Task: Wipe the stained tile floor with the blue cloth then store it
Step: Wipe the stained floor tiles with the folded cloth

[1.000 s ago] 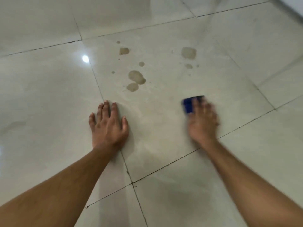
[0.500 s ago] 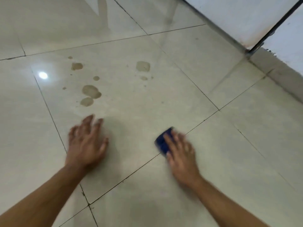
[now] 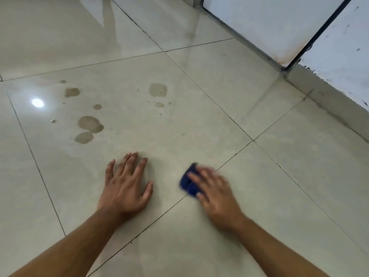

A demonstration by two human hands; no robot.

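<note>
Seemingly bunched, dark-blue cloth (image 3: 189,181), blurred.

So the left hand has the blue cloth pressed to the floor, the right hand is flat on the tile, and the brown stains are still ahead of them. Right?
Not quite: the hands are swapped. The head view shows the right hand pressing the blue cloth to the floor, while the left hand lies flat on the tile. The brown stains are indeed ahead, unwiped.

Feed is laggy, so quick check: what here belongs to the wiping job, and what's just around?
Job: blue cloth under right hand; brown stains; tile floor; left hand flat on floor.
Around: white wall panels; pale speck.
</note>
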